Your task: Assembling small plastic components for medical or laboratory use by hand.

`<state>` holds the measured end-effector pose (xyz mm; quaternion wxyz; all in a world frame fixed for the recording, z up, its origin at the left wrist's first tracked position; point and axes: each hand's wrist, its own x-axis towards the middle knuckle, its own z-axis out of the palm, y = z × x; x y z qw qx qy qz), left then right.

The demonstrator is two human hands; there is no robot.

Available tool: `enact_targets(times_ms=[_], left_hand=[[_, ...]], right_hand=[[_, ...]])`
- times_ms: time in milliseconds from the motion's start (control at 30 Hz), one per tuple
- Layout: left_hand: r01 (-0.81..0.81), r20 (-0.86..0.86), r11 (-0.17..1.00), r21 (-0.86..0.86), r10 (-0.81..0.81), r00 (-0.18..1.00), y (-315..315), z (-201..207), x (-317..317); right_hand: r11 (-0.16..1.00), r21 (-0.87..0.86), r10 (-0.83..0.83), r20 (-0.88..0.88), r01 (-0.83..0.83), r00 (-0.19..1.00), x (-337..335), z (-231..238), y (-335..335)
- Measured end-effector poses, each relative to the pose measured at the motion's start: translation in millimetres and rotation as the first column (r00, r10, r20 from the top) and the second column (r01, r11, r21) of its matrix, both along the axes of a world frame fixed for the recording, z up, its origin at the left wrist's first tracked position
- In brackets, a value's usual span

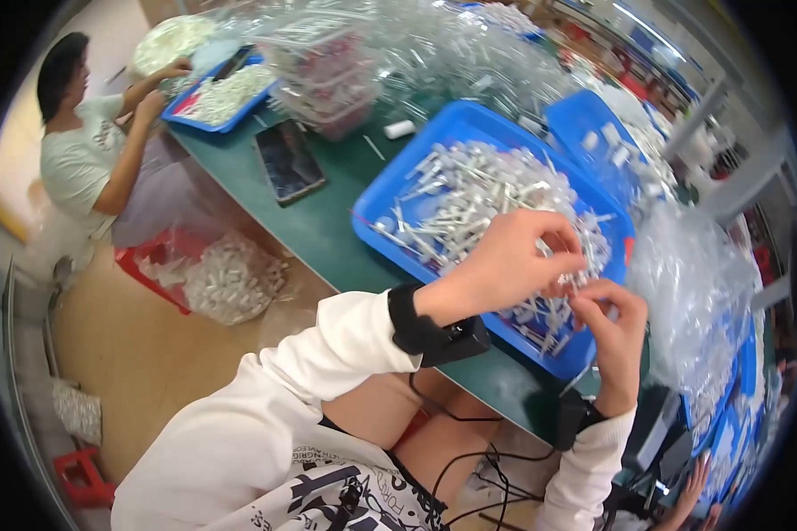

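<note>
Both my hands meet over the right part of a blue tray (397, 173), which lies on the green table. A loose heap of thin white stick-like plastic parts (474, 181), some with rounded translucent ends, fills the tray. My left hand (518, 257) has thumb and fingertips closed in a pinch above the heap. Close beside it, thumb and index of my right hand (618, 329) are also pinched together, the fingertips of both hands nearly touching. Whatever small piece they hold is too small and too covered by fingers to name. Black bands circle both wrists.
A phone (290, 162) lies left of the tray, near stacked clear boxes (321, 80). A second blue tray (598, 133) and a clear plastic bag (686, 283) border the right. At far left a person (88, 159) works over another tray (205, 117). Cables (478, 457) hang by my legs.
</note>
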<state>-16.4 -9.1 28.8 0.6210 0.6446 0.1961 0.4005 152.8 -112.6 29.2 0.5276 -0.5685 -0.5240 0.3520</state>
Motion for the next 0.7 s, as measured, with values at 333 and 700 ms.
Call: enact_targets(times_ms=[333, 700], left_hand=[[-0.421, -0.711, 0.577, 0.700, 0.507, -0.487, 147.3, -6.1, -211.7], [-0.605, -0.871, 0.627, 0.491, 0.346, -0.349, 195.2, -21.7, -204.1]], right_hand=[[0.995, 0.037, -0.089, -0.022, 0.090, 0.996, -13.3, -5.6, 8.0], [0.995, -0.005, -0.096, 0.015, 0.096, 0.995, -7.2, -10.8, 3.2]])
